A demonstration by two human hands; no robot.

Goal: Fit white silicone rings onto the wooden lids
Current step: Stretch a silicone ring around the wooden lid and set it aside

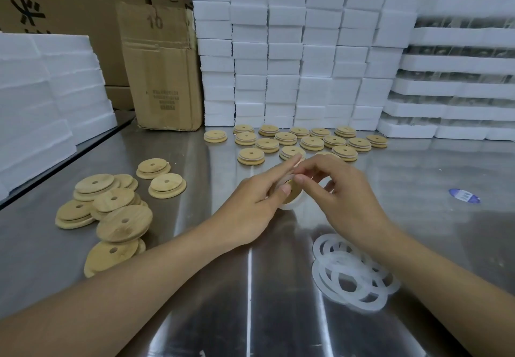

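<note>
Grips wooden lid [294,187] in left hand [250,203], pinches silicone ring [289,205] with right hand [342,189]. Risks twisting it or letting it spring off through uneven stretching.

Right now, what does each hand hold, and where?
Left hand: round wooden lid, by its edge. Right hand: white silicone ring, upper rim.

The left hand [250,206] and right hand [342,198] hide most of the wooden lid [293,188] and white ring [291,205] between them. Print on the cardboard box [164,100] and the blue label [464,195] at right is too small to read.
</note>
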